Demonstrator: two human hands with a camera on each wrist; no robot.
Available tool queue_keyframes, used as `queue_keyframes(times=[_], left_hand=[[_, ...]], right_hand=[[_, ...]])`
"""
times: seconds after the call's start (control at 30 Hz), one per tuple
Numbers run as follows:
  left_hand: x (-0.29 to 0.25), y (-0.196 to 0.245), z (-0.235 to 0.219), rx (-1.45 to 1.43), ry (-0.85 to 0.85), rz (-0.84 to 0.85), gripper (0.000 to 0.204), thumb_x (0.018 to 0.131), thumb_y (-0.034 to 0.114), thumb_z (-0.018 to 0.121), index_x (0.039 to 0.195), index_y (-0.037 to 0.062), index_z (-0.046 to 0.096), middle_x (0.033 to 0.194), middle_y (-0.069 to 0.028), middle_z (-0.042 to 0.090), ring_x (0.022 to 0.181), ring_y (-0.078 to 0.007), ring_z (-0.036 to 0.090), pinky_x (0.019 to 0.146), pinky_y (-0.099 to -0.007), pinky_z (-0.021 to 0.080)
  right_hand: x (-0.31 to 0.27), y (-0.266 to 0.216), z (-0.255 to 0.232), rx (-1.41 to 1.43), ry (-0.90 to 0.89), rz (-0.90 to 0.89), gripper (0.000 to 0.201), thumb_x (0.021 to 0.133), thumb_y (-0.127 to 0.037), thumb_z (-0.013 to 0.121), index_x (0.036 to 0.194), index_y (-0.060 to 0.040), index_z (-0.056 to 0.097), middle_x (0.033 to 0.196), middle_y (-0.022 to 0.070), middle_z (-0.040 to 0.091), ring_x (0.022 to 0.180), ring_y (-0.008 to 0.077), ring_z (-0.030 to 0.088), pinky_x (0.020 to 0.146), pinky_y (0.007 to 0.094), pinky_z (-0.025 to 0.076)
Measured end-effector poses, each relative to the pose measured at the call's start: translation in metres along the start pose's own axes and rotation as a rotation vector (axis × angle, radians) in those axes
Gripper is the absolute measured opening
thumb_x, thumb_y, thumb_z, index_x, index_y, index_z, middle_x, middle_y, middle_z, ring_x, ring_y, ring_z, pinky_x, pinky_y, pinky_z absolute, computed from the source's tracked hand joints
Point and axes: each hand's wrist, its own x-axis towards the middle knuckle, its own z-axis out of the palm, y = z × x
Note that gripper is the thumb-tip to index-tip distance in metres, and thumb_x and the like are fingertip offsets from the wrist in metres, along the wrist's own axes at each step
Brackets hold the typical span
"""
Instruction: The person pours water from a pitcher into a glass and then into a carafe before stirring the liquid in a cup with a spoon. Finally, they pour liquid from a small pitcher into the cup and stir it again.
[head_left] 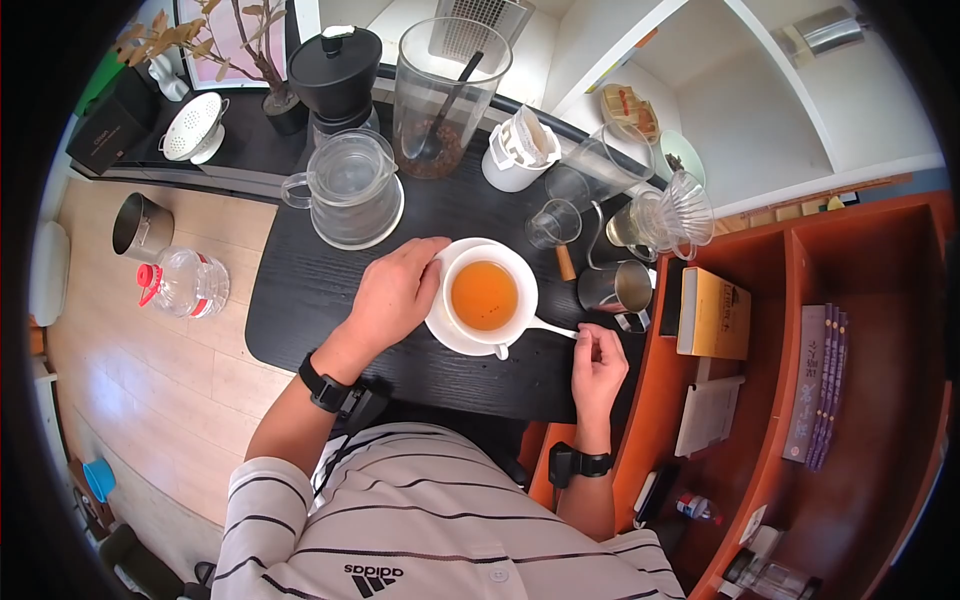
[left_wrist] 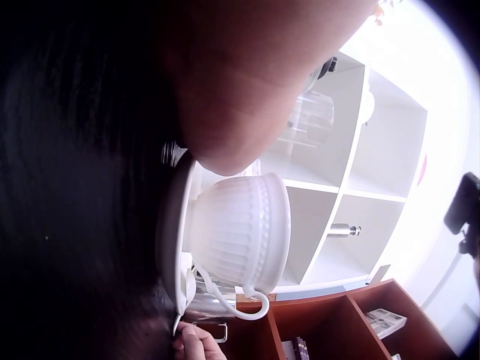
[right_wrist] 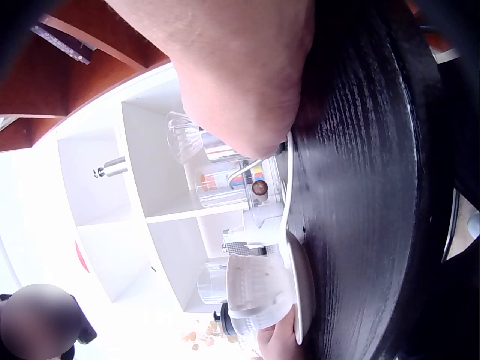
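Note:
A white cup (head_left: pixel 490 250) of amber tea (head_left: pixel 485 293) stands on a white saucer (head_left: pixel 442 335) on the black table. Its ribbed outside and curled handle show in the left wrist view. My left hand (head_left: pixel 396 288) grips the saucer's left rim, fingers close beside the cup. On the other side, my right hand (head_left: pixel 600 365) pinches the end of a white spoon (head_left: pixel 553 327) between thumb and fingertips. The spoon's bowl end lies on the saucer, partly hidden by the cup in the head view.
Behind the cup stand a glass server (head_left: pixel 352 185), a tall glass of beans (head_left: pixel 440 130), a white mug with a drip bag (head_left: pixel 518 155) and a small wooden-handled glass (head_left: pixel 553 225). A steel pitcher (head_left: pixel 615 290) sits near my right hand, before the red-brown shelf (head_left: pixel 790 250).

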Motion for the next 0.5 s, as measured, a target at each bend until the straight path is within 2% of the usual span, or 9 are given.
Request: queue_keyframes(times=[0.03, 0.1, 0.5], left_hand=[[0.0000, -0.0002, 0.0002, 0.000, 0.000, 0.001, 0.028, 0.102, 0.009, 0.060, 0.126, 0.0003, 0.070, 0.113, -0.0194, 0.075, 0.095, -0.0389, 0.074, 0.084, -0.0426, 0.059], [-0.0001, -0.0009, 0.0009, 0.008, 0.004, 0.007, 0.028, 0.101, 0.009, 0.060, 0.126, 0.0004, 0.070, 0.113, -0.0195, 0.075, 0.096, -0.0393, 0.073, 0.084, -0.0429, 0.059], [-0.0002, 0.0006, 0.0004, 0.011, 0.006, 0.002, 0.028, 0.102, 0.009, 0.060, 0.126, 0.0006, 0.070, 0.114, -0.0197, 0.075, 0.099, -0.0399, 0.073, 0.086, -0.0437, 0.059]], right_hand=[[-0.0005, 0.0006, -0.0002, 0.000, 0.001, 0.000, 0.010, 0.101, -0.007, 0.070, 0.104, 0.0012, 0.075, 0.083, 0.0083, 0.065, 0.065, 0.0146, 0.059, 0.061, 0.0304, 0.048], [-0.0015, 0.0016, -0.0007, 0.010, -0.018, 0.025, 0.012, 0.104, -0.009, 0.068, 0.105, 0.0016, 0.074, 0.087, 0.0043, 0.065, 0.069, 0.0090, 0.055, 0.063, 0.0259, 0.045], [-0.0007, -0.0019, -0.0011, 0.009, -0.009, 0.011, 0.012, 0.103, -0.009, 0.068, 0.104, 0.0015, 0.074, 0.084, 0.0045, 0.064, 0.068, 0.0096, 0.054, 0.062, 0.0268, 0.044]])
